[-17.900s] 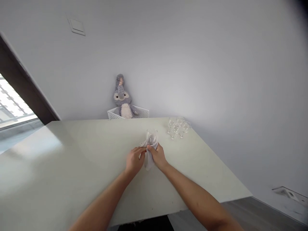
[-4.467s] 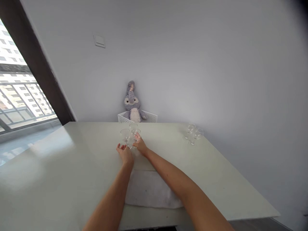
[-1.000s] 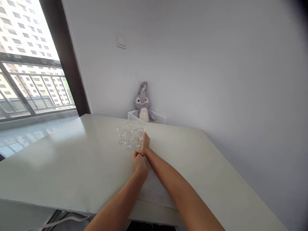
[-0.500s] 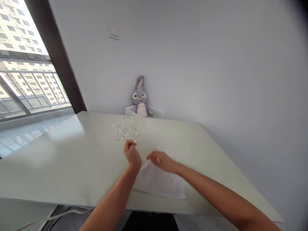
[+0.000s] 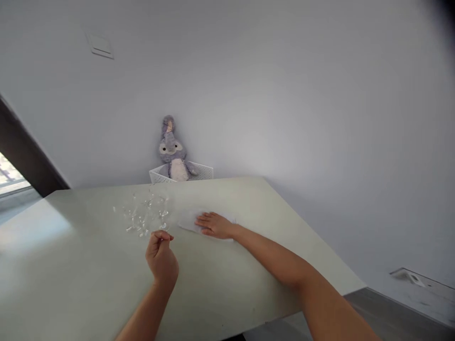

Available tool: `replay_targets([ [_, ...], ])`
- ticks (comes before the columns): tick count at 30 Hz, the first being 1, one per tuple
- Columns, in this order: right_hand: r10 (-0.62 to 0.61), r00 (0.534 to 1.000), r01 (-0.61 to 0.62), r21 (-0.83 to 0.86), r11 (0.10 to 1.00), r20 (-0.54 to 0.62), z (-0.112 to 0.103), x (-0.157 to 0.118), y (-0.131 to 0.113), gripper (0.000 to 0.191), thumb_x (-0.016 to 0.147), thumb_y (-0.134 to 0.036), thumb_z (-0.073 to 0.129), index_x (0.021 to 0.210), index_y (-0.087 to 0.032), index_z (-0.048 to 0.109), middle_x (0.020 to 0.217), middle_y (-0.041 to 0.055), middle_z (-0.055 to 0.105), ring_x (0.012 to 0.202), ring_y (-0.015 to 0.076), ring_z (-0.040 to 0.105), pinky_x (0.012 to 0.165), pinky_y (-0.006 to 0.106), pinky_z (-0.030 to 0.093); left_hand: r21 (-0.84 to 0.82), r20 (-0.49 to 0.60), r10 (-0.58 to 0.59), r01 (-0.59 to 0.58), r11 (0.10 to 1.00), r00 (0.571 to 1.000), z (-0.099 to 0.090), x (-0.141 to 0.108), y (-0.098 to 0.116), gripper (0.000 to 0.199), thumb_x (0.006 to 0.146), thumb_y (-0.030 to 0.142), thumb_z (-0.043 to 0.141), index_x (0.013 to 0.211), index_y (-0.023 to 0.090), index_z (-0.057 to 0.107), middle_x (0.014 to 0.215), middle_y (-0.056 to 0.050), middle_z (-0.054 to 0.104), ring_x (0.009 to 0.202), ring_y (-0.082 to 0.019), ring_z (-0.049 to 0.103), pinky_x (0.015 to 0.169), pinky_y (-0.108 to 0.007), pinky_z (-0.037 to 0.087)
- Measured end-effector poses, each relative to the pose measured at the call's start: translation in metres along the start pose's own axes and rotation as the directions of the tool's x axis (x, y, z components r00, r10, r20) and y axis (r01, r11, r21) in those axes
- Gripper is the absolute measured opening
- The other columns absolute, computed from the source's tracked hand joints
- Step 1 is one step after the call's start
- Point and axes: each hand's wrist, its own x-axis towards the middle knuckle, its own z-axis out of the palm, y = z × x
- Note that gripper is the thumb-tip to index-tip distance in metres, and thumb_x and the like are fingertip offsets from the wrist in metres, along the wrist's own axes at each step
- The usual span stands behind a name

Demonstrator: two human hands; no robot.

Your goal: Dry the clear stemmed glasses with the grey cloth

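Observation:
My right hand [image 5: 216, 226] lies palm down with fingers stretched out on a white cloth [image 5: 187, 222], pressing it against the pale table top. The cloth looks flattened, and part of it is hidden under the hand. My left hand [image 5: 161, 253] is closed, thumb and fingers drawn together, just in front of a group of clear stemmed glasses [image 5: 145, 210]. Whatever it may hold is hidden or too small to name. The glasses stand close together, blurred and see-through, so their outlines are hard to separate.
A grey and white plush toy [image 5: 177, 168] sits in a white perforated basket [image 5: 204, 173] behind the table's far edge, against the wall. The pale table [image 5: 106, 279] has a right edge slanting toward me. A dark window frame [image 5: 30, 147] stands at the left.
My right hand has come down flat onto the cloth, and the cloth has moved farther from the table's front edge. My left hand stays closed near the glasses. The view has turned right.

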Motion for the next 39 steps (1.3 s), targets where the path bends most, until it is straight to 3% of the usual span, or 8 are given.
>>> replay_targets([
  [6, 0.397, 0.911, -0.408, -0.100, 0.908, -0.108, -0.024, 0.000, 0.099, 0.047, 0.088, -0.044, 0.024, 0.131, -0.027, 0.033, 0.140, -0.0020, 0.028, 0.128, 0.0165, 0.022, 0.103, 0.032, 0.017, 0.242, 0.161, -0.019, -0.021, 0.970, 0.987, -0.001, -0.007, -0.012, 0.010, 0.065, 0.012, 0.045, 0.056, 0.017, 0.043, 0.062, 0.003, 0.041, 0.062, -0.011, 0.039, 0.063, -0.024, 0.030],
  [12, 0.679, 0.709, -0.702, -0.099, 0.705, -0.191, -0.037, -0.077, 0.176, 0.049, 0.089, -0.041, 0.020, 0.131, -0.020, 0.033, 0.139, 0.0058, 0.028, 0.127, 0.0224, 0.025, 0.101, 0.039, 0.021, 0.282, 0.165, -0.091, 0.042, 0.959, 0.982, -0.002, -0.007, -0.016, 0.009, 0.063, 0.014, 0.045, 0.055, 0.018, 0.043, 0.059, 0.003, 0.041, 0.061, -0.011, 0.039, 0.060, -0.024, 0.029],
  [17, 0.814, 0.537, -0.842, -0.089, 0.532, -0.219, -0.039, -0.152, 0.194, 0.051, 0.088, -0.040, 0.017, 0.132, -0.018, 0.031, 0.140, 0.0067, 0.027, 0.126, 0.0250, 0.024, 0.099, 0.042, 0.023, 0.162, 0.043, -0.314, 0.304, 0.939, 0.948, 0.000, -0.003, -0.014, 0.004, 0.059, 0.016, 0.049, 0.059, 0.017, 0.045, 0.059, 0.005, 0.040, 0.057, -0.009, 0.040, 0.059, -0.023, 0.033],
  [22, 0.862, 0.448, -0.894, -0.095, 0.439, -0.237, -0.035, -0.184, 0.176, 0.051, 0.088, -0.039, 0.016, 0.131, -0.018, 0.032, 0.139, 0.0075, 0.027, 0.126, 0.0254, 0.025, 0.098, 0.044, 0.025, 0.045, -0.025, -0.335, 0.336, 0.941, 0.942, 0.002, 0.003, -0.007, 0.008, 0.057, 0.015, 0.052, 0.061, 0.017, 0.045, 0.063, 0.005, 0.041, 0.058, -0.007, 0.040, 0.059, -0.021, 0.036],
  [26, 0.846, 0.472, -0.881, -0.119, 0.457, -0.250, -0.023, -0.186, 0.144, 0.051, 0.087, -0.039, 0.016, 0.131, -0.018, 0.031, 0.139, 0.0070, 0.028, 0.126, 0.0255, 0.025, 0.098, 0.044, 0.024, -0.075, -0.097, -0.373, 0.367, 0.927, 0.923, 0.003, 0.009, -0.006, 0.018, 0.055, 0.012, 0.054, 0.071, 0.019, 0.047, 0.069, 0.005, 0.043, 0.059, -0.006, 0.043, 0.056, -0.020, 0.037],
  [30, 0.780, 0.573, -0.820, -0.170, 0.547, -0.251, -0.004, -0.176, 0.107, 0.052, 0.087, -0.041, 0.016, 0.132, -0.019, 0.031, 0.139, 0.0055, 0.028, 0.126, 0.0257, 0.024, 0.099, 0.043, 0.024, -0.265, -0.211, -0.601, 0.547, 0.794, 0.771, 0.001, 0.014, -0.007, 0.021, 0.062, 0.011, 0.051, 0.079, 0.021, 0.044, 0.071, 0.004, 0.045, 0.058, -0.006, 0.046, 0.056, -0.020, 0.039],
  [32, 0.727, 0.640, -0.768, -0.196, 0.609, -0.249, 0.005, -0.164, 0.088, 0.053, 0.088, -0.041, 0.016, 0.132, -0.018, 0.031, 0.139, 0.0061, 0.029, 0.126, 0.0255, 0.024, 0.100, 0.042, 0.024, -0.318, -0.230, -0.641, 0.566, 0.760, 0.732, -0.001, 0.017, -0.008, 0.017, 0.067, 0.014, 0.049, 0.080, 0.021, 0.042, 0.073, 0.003, 0.046, 0.057, -0.006, 0.048, 0.057, -0.021, 0.041],
  [39, 0.496, 0.837, -0.538, -0.182, 0.823, -0.230, 0.020, -0.095, 0.010, 0.053, 0.088, -0.044, 0.019, 0.130, -0.017, 0.035, 0.137, 0.0074, 0.032, 0.126, 0.0251, 0.025, 0.101, 0.040, 0.021, -0.416, -0.126, -0.652, 0.557, 0.719, 0.748, -0.007, 0.028, -0.010, 0.027, 0.080, 0.027, 0.044, 0.106, 0.028, 0.036, 0.088, -0.004, 0.057, 0.069, -0.011, 0.059, 0.065, -0.026, 0.048],
])
